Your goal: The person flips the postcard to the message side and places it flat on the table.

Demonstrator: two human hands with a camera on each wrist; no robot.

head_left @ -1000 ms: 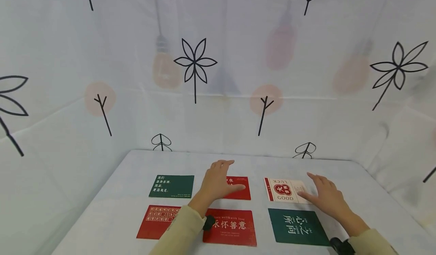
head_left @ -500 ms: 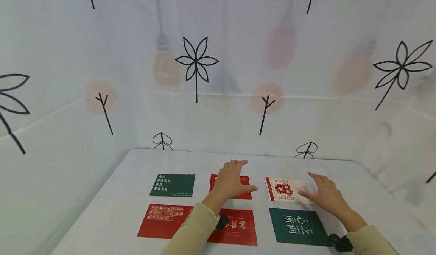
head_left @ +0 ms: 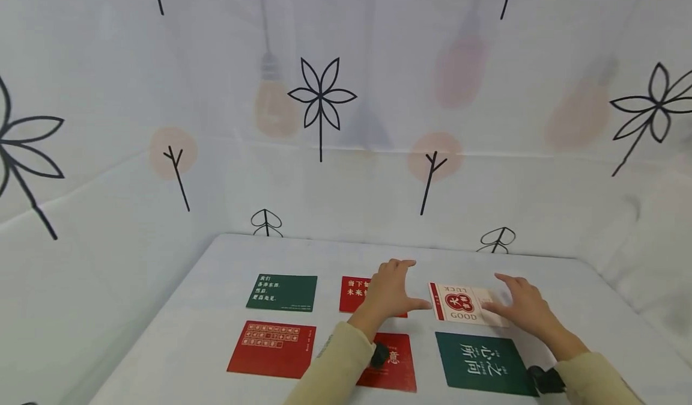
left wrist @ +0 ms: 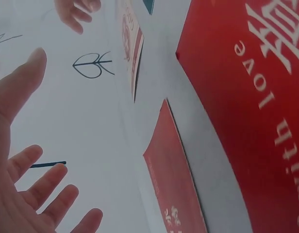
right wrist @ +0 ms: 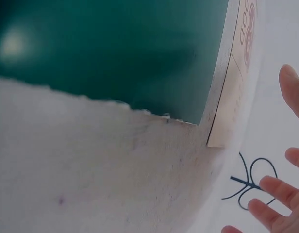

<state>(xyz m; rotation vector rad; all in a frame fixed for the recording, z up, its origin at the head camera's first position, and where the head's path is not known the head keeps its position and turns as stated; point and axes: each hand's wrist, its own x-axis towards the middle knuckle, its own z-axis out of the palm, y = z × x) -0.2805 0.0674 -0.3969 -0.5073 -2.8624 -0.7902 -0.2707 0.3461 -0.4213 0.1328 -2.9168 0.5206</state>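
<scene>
My left hand is held over the back middle red card, thumb spread from the fingers, holding nothing. Its thumb points toward the cream card printed GOOD LUCK. My right hand is at that card's right end, with its thumb overlapping the card in the head view and nothing in its grasp. In the left wrist view the left fingers are spread apart, and the right wrist view shows loosely bent right fingers. The left forearm covers part of the front middle red card.
A green card lies at the back left, with a red card in front of it. Another green card lies at the front right. All rest on a white table backed by a patterned white curtain.
The left hand has moved right, from over the back middle red card toward the cream card. The right hand has stayed almost in place. The head view has turned slightly left.
</scene>
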